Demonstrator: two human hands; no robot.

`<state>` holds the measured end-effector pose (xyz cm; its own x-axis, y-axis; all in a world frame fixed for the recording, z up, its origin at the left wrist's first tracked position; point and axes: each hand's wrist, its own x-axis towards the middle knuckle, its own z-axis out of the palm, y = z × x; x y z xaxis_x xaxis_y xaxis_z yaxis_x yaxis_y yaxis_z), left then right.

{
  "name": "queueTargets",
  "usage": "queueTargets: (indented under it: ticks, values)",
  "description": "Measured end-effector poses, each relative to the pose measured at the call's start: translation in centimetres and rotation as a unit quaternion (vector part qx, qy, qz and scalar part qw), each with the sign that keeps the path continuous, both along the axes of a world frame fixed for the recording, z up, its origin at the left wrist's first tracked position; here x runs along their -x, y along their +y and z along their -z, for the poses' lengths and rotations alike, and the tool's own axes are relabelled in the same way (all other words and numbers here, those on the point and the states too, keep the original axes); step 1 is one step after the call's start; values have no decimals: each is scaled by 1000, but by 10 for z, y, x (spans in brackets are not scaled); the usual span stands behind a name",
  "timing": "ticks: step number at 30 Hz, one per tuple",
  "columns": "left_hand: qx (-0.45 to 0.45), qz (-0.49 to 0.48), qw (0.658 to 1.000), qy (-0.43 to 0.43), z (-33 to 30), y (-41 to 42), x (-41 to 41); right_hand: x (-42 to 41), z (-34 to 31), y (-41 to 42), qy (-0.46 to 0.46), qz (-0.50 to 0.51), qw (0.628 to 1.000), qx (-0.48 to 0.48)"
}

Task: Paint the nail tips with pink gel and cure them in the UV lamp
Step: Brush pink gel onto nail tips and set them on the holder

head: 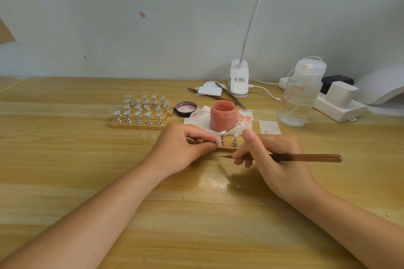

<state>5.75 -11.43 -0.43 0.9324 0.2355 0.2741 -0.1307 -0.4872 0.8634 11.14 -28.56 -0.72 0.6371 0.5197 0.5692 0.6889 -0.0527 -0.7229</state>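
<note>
Just beyond your fingertips (215,141), the pink gel jar (222,116) and clear bottle (299,98) block the way; bare table (196,214) lies open behind your fingers.

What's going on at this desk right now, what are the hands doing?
A person is working on false nails at a wooden table. The left hand pinches a nail tip beside a small wooden strip of metal stands, while the right hand holds a brown-handled brush just in front of it. The open jar of pink gel sits on a stained paper towel, its lid beside it. More nail tips wait on holders behind. The UV lamp sits at far right.
</note>
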Motion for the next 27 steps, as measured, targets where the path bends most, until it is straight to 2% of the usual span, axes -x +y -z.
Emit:
queueTargets:
  ticks: [4, 8, 12, 15, 19, 23, 27]
  values:
    - [2, -2, 1000, -2, 1, 0, -1, -2, -1, 0, -42, 23, 999, -2]
    - [-1, 13, 1000, -7, 2, 0, -1, -1, 0, 0, 1, 2, 1000, -1]
    - [-2, 17, 1000, -9, 2, 1, -2, -3, 1, 1, -51, 24, 998, 1]
    - [-3, 19, 1000, -13, 3, 1, -3, -2, 1, 0, -13, 1, 1000, 1]
    - [0, 19, 1000, -12, 3, 2, -2, -3, 0, 1, -50, 16, 999, 5]
    - [-4, 22, 1000, -15, 3, 2, -3, -2, 1, 0, -1, -4, 1000, -7]
    - [-5, 23, 1000, -17, 3, 2, -3, -2, 1, 1, -33, 13, 999, 3]
